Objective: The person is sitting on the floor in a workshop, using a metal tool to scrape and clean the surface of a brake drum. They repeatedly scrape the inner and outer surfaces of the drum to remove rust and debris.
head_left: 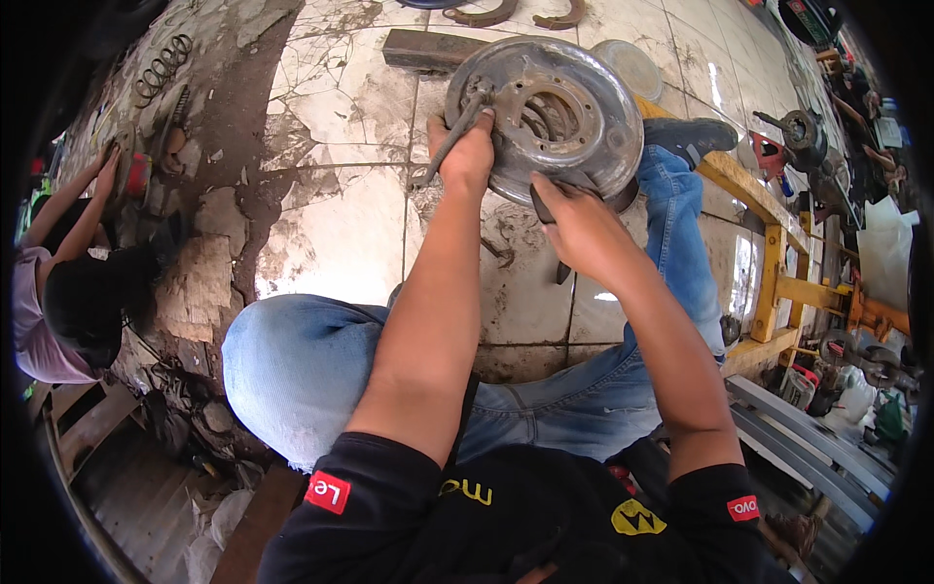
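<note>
A round metal brake backing plate [611,122], worn and dirty, with a large centre hole, is held up above the tiled floor. My left hand [465,154] is closed on its left edge, thumb on the front, beside a thin dark rod-like lever or cable [449,148] that slants down from the plate. At the plate's near edge, my right hand [584,226] is closed around a dark curved piece [542,205] that looks like a brake shoe. Much of that piece is hidden behind the hand and plate.
Beyond the plate lie a rectangular block [428,49], a round disc [628,70] and curved brake shoes [484,14]. A yellow metal frame [769,282] stands right. Far left are a coil spring [163,70] and another person's hands [105,167] on a part.
</note>
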`<action>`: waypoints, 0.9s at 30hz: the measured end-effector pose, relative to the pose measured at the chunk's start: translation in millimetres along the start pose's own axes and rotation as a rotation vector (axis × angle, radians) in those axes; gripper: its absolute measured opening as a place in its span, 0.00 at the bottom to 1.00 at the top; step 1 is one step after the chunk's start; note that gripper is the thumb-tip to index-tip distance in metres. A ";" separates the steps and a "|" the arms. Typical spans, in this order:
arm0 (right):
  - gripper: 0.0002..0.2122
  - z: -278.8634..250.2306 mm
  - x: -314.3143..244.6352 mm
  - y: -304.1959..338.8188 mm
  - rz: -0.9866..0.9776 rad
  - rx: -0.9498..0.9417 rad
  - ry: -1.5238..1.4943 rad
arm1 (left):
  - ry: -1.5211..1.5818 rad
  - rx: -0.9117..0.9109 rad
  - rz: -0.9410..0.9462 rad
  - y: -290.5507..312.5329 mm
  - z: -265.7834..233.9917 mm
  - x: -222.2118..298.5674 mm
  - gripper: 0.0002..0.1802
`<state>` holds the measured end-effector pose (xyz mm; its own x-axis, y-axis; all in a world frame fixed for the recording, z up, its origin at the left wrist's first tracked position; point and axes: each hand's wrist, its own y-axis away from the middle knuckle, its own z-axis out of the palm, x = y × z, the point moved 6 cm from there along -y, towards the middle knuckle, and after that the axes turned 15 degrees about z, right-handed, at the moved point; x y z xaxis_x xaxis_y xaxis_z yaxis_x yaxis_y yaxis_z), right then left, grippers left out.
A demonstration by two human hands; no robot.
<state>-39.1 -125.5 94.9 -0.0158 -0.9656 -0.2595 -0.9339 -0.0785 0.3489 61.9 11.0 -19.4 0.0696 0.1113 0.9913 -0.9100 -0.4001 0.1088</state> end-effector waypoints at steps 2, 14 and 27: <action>0.25 -2.0 4.1 -7.4 0.076 -0.093 -0.043 | -0.015 -0.025 -0.015 -2.3 0.6 2.0 0.24; 0.22 0.7 16.0 7.9 -0.087 0.171 0.210 | 0.055 0.089 -0.168 11.9 -0.3 -17.6 0.32; 0.20 -0.8 4.5 -6.1 -0.011 -0.024 0.145 | 0.175 0.110 -0.302 23.1 0.8 6.3 0.19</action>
<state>-33.2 -129.5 92.4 0.0474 -0.9902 -0.1311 -0.9249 -0.0930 0.3686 41.7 1.7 -10.6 0.2490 0.3900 0.8865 -0.8088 -0.4198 0.4118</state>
